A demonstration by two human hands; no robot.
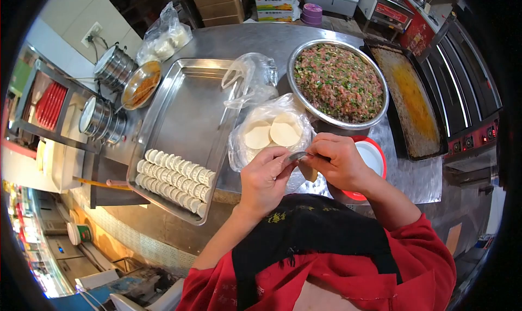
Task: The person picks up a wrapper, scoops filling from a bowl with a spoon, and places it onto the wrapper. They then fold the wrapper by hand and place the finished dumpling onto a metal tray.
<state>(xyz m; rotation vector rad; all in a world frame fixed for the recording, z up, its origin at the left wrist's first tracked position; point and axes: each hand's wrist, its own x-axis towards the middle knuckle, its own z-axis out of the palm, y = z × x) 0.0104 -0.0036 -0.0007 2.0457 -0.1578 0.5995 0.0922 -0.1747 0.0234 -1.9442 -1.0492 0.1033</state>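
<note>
Over the table's front edge, my left hand (263,177) pinches a dumpling (297,156) between thumb and fingers, most of it hidden. My right hand (340,161) meets it with closed fingertips on the dumpling's edge. A tan, flat piece (309,173) hangs below the right fingers; what it is I cannot make out. Just beyond my hands, round dough wrappers (285,130) lie in an open plastic bag (239,148). Behind them stands a metal bowl (292,74) of minced meat filling with green bits (337,82). Rows of pleated dumplings (176,177) fill the near end of a metal tray (190,104).
A red-rimmed basin (375,158) sits partly behind my right hand. Beyond it rests a long black pan (405,93). Crumpled plastic (253,77) lies beside the tray. To the left are a bowl of reddish-brown seasoning (142,85) and metal pots (103,118). Ovens (462,82) stand at right.
</note>
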